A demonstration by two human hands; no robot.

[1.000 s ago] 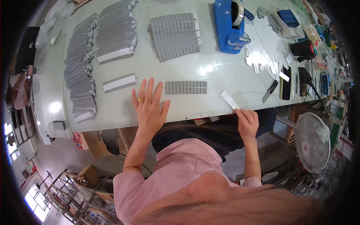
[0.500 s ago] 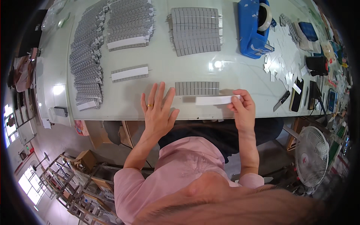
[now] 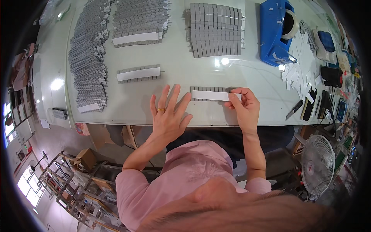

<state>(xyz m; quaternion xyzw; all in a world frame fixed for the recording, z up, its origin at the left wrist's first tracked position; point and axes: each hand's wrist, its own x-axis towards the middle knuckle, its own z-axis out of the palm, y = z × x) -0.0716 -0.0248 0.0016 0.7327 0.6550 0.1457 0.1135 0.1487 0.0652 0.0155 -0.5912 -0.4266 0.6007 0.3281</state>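
My right hand [image 3: 246,106] pinches the right end of a white paper-like strip [image 3: 210,95] between thumb and fingers. The strip lies over a grey segmented strip [image 3: 210,89] near the table's front edge, leaving its upper and lower borders showing. Whether the white strip touches it all along, I cannot tell. Just left of this pair, my left hand [image 3: 168,112] rests palm down with fingers spread, a ring on one finger, holding nothing. Farther left lies another grey segmented piece [image 3: 123,79] with a white strip along its middle.
Grey segmented pieces form a long overlapping row [image 3: 87,58] and a pile [image 3: 137,23] at left, plus a neat stack [image 3: 216,33] at centre. A blue tape dispenser [image 3: 270,34], white paper scraps [image 3: 297,71] and a cutter knife [image 3: 294,109] occupy the right. A fan [image 3: 317,164] stands below.
My right hand has brought the white strip up from in front of the grey segmented strip to lie over it. The left hand stays spread nearby. The whole view has shifted slightly.
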